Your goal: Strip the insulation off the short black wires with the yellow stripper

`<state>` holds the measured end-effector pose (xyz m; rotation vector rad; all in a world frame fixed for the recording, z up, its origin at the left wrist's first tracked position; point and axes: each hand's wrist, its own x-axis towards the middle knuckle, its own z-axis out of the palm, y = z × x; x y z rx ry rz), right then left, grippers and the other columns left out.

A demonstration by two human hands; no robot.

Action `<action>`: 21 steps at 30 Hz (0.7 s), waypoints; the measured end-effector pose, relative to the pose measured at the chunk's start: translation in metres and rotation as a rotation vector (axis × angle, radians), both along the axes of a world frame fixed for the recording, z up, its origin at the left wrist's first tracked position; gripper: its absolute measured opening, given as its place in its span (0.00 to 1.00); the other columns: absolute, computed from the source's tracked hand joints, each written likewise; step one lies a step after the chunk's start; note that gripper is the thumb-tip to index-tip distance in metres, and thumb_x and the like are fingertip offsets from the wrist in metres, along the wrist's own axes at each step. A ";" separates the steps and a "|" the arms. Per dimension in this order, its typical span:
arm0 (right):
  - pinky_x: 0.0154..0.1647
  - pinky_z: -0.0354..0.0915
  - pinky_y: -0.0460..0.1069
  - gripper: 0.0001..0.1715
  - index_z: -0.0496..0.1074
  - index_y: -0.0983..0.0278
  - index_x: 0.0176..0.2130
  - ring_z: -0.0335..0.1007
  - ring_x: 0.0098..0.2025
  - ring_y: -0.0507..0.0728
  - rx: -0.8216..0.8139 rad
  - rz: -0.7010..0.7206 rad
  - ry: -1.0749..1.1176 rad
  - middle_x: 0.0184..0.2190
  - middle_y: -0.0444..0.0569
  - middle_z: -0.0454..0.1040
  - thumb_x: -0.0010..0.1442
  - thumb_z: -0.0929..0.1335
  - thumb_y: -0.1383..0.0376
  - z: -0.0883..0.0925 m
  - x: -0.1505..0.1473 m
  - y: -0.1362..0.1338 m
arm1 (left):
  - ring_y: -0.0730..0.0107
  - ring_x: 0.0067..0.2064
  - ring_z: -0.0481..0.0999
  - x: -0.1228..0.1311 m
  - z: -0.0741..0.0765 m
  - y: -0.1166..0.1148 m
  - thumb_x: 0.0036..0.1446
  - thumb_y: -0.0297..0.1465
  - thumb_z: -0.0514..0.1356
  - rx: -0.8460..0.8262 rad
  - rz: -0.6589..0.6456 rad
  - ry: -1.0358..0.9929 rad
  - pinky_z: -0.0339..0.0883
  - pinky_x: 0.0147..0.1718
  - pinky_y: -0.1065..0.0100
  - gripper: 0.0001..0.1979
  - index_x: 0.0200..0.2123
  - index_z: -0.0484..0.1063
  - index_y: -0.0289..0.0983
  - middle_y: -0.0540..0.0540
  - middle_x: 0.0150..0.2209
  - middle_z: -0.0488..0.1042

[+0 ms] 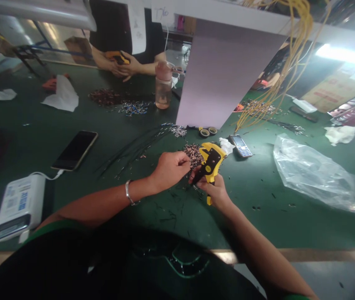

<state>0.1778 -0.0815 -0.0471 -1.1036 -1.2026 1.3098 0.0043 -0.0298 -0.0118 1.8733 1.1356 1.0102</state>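
Observation:
My right hand [216,189] is wrapped round the lower handle of a yellow and black wire stripper [211,160], its head pointing up and away from me. Just to the left, my left hand [170,170] has its thumb and forefinger pressed together over a pile of small copper-coloured pieces [192,153]. What sits in that pinch, if anything, is too small to make out. Thin black wires [130,143] lie on the green table beyond my left forearm. Behind the pile is a small heap of silvery pieces [179,131].
A phone [75,151] is cabled to a white power bank [21,204] at left. A keypad phone [240,146], tape rolls [204,133] and a clear plastic bag [314,175] lie right. A bottle [163,87] stands near a pale divider [224,71]; a co-worker's hands [122,66] hold an orange tool.

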 end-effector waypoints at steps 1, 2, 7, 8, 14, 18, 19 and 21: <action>0.34 0.69 0.53 0.16 0.72 0.61 0.38 0.72 0.31 0.58 0.031 -0.028 -0.065 0.30 0.46 0.76 0.45 0.71 0.66 -0.001 0.000 0.000 | 0.76 0.23 0.66 0.000 0.001 -0.001 0.53 0.29 0.57 -0.040 -0.021 -0.034 0.58 0.22 0.72 0.08 0.25 0.73 0.36 0.52 0.19 0.70; 0.33 0.68 0.53 0.15 0.71 0.61 0.38 0.72 0.31 0.58 0.066 -0.064 -0.133 0.29 0.46 0.76 0.46 0.70 0.66 -0.002 0.001 -0.001 | 0.77 0.22 0.66 0.000 0.003 -0.001 0.53 0.30 0.57 -0.086 -0.047 -0.061 0.58 0.22 0.72 0.08 0.25 0.73 0.36 0.52 0.18 0.69; 0.36 0.70 0.54 0.18 0.68 0.61 0.42 0.72 0.32 0.59 0.260 -0.222 -0.519 0.32 0.47 0.77 0.49 0.67 0.66 -0.010 0.005 -0.004 | 0.79 0.19 0.61 -0.001 0.016 -0.004 0.53 0.30 0.58 -0.330 -0.156 -0.118 0.55 0.20 0.72 0.09 0.32 0.77 0.34 0.55 0.15 0.64; 0.37 0.70 0.55 0.19 0.68 0.61 0.44 0.73 0.33 0.59 0.300 -0.242 -0.600 0.33 0.48 0.77 0.49 0.67 0.67 -0.011 0.006 -0.004 | 0.79 0.19 0.61 -0.001 0.018 -0.004 0.53 0.30 0.58 -0.362 -0.169 -0.128 0.55 0.20 0.72 0.09 0.33 0.78 0.34 0.55 0.15 0.63; 0.41 0.72 0.59 0.26 0.63 0.63 0.49 0.74 0.43 0.65 0.620 -0.318 -0.889 0.41 0.57 0.75 0.48 0.65 0.69 -0.015 0.008 -0.003 | 0.77 0.25 0.67 0.000 0.019 -0.003 0.50 0.32 0.63 -0.456 -0.225 -0.206 0.60 0.26 0.71 0.09 0.33 0.82 0.36 0.51 0.22 0.74; 0.41 0.72 0.60 0.29 0.61 0.63 0.52 0.73 0.44 0.66 0.715 -0.331 -0.949 0.41 0.58 0.74 0.49 0.65 0.69 -0.016 0.008 -0.003 | 0.74 0.32 0.72 0.000 0.015 -0.001 0.48 0.32 0.65 -0.483 -0.272 -0.267 0.65 0.33 0.70 0.07 0.31 0.82 0.37 0.49 0.30 0.79; 0.41 0.72 0.61 0.30 0.61 0.63 0.52 0.73 0.43 0.66 0.727 -0.330 -0.956 0.41 0.58 0.74 0.49 0.65 0.69 -0.016 0.008 -0.003 | 0.74 0.31 0.72 0.000 0.015 0.000 0.47 0.32 0.66 -0.488 -0.275 -0.269 0.65 0.33 0.70 0.07 0.31 0.83 0.37 0.49 0.30 0.79; 0.41 0.72 0.61 0.30 0.61 0.63 0.53 0.73 0.42 0.66 0.741 -0.321 -0.957 0.41 0.57 0.73 0.49 0.65 0.69 -0.016 0.007 -0.004 | 0.75 0.30 0.72 -0.001 0.014 0.000 0.46 0.32 0.67 -0.490 -0.276 -0.257 0.65 0.33 0.70 0.07 0.31 0.83 0.36 0.49 0.29 0.79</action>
